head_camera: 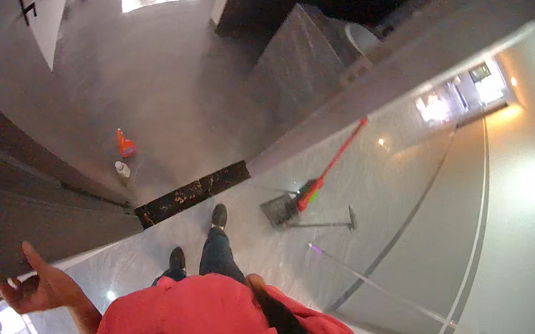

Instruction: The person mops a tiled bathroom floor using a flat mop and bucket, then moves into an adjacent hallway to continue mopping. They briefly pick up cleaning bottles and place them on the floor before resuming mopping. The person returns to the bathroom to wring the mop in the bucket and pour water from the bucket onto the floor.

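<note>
My left hand [35, 287] is raised at the lower left, palm up with the fingers apart and nothing in it. Of my right hand only a small part [256, 282] shows, beside a dark strap at my red top; its fingers are hidden. Past my shoes lies a black marbled threshold [191, 194]. Beyond it, an orange bottle [126, 144] and a white bottle [122, 169] stand on the floor. A dustpan [279, 210] with a long handle lies to the right, touching or close to a broom with a red handle [341, 153].
A dark door [26, 211] is at the left. A pole [385, 286] leans towards the grey wall [446, 239] on the right. Past the threshold are a marbled block [302, 56], a basin [360, 38] and a white door with a black handle [24, 1].
</note>
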Motion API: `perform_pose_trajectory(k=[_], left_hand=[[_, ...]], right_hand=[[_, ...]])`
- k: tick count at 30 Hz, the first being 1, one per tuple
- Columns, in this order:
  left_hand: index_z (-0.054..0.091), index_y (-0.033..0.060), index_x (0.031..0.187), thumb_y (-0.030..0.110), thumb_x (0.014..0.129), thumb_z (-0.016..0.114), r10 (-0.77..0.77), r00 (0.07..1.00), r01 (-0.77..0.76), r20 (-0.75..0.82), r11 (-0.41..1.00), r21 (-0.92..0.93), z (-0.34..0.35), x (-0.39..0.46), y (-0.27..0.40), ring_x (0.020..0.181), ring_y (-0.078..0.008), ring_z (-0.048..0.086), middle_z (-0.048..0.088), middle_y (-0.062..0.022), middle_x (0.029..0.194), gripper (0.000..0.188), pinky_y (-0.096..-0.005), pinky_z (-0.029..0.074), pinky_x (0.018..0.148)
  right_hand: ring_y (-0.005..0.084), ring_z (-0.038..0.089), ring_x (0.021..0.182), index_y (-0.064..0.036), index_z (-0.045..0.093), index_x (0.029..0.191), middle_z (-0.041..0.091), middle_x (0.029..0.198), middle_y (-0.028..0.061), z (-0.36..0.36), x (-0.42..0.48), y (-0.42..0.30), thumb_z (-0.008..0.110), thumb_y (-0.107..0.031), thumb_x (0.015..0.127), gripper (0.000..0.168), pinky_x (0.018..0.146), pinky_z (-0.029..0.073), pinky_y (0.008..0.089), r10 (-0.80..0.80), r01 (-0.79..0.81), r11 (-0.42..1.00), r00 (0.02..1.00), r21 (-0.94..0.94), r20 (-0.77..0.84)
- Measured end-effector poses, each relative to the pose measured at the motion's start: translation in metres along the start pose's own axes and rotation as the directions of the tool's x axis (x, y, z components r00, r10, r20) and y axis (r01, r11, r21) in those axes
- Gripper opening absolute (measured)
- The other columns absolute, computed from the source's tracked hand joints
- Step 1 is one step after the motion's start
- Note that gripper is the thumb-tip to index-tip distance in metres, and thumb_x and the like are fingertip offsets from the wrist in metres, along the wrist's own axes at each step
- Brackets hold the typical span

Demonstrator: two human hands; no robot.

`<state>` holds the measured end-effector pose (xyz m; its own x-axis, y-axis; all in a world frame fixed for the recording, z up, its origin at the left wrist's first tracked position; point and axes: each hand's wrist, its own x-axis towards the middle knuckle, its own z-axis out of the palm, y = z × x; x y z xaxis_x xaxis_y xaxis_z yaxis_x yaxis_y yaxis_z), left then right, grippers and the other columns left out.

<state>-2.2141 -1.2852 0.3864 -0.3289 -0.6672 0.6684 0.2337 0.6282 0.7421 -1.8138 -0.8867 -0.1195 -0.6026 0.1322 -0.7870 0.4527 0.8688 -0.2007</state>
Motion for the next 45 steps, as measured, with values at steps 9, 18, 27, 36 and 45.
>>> perform_pose_trajectory(k=[9,18,27,36,45], left_hand=[[0.049,-0.0027,0.12,0.05,0.062,0.088,0.277,0.961,-0.277,-0.012,0.961,-0.01,-0.005,0.017,0.005,0.106,-0.0275,0.048,0.045,-0.0154,0.117,0.087,-0.041,0.046,0.09],[0.032,-0.0023,0.127,0.05,0.069,0.082,0.545,0.824,-0.531,0.156,0.838,-0.124,-0.015,-0.045,0.051,0.117,-0.0298,0.04,0.038,-0.0175,0.123,0.092,-0.0425,0.037,0.099],[0.03,-0.0003,0.125,0.041,0.075,0.08,0.746,0.548,-0.074,0.378,0.493,-0.867,-0.22,-0.29,0.298,0.119,-0.0287,0.042,0.039,-0.0176,0.127,0.082,-0.0417,0.036,0.104],[0.036,0.0012,0.126,0.03,0.079,0.079,0.855,0.495,0.218,0.153,0.048,-0.975,-0.374,-0.441,0.415,0.12,-0.0258,0.046,0.043,-0.0153,0.13,0.07,-0.0401,0.037,0.105],[0.035,0.0022,0.129,0.034,0.082,0.075,0.853,0.512,0.319,0.105,-0.075,-0.945,-0.477,-0.565,0.513,0.12,-0.0265,0.047,0.044,-0.0159,0.128,0.07,-0.0422,0.039,0.105]], right_hand=[[0.0356,0.064,0.095,-0.008,0.069,0.099,0.068,0.094,0.0174,0.046,-0.157,-0.057,0.055,-0.02,0.085,0.024,0.081,0.051,0.0473,0.118,-0.087,0.988,0.956,0.124,-0.269],[0.0246,0.067,0.076,-0.006,0.067,0.09,0.067,0.085,0.0103,0.208,-0.291,-0.08,0.055,-0.027,0.085,0.025,0.065,0.053,0.0408,0.493,-0.118,0.549,0.845,0.827,-0.207],[0.0119,0.058,0.062,0.0,0.067,0.085,0.063,0.065,0.0053,0.227,-0.684,-0.008,0.056,-0.026,0.097,0.03,0.062,0.047,0.0281,0.906,0.541,0.206,-0.421,0.815,0.05],[0.0115,0.061,0.078,0.0,0.057,0.116,0.065,0.09,0.0083,0.124,-1.005,-0.142,0.058,-0.01,0.096,0.023,0.069,0.048,0.0232,-0.063,-0.449,0.774,-0.756,0.447,-0.651],[0.0128,0.062,0.079,0.002,0.054,0.119,0.062,0.099,0.011,0.121,-1.076,-0.068,0.061,-0.012,0.093,0.03,0.067,0.048,0.023,-0.073,-0.717,0.575,-0.524,0.393,-0.849]])
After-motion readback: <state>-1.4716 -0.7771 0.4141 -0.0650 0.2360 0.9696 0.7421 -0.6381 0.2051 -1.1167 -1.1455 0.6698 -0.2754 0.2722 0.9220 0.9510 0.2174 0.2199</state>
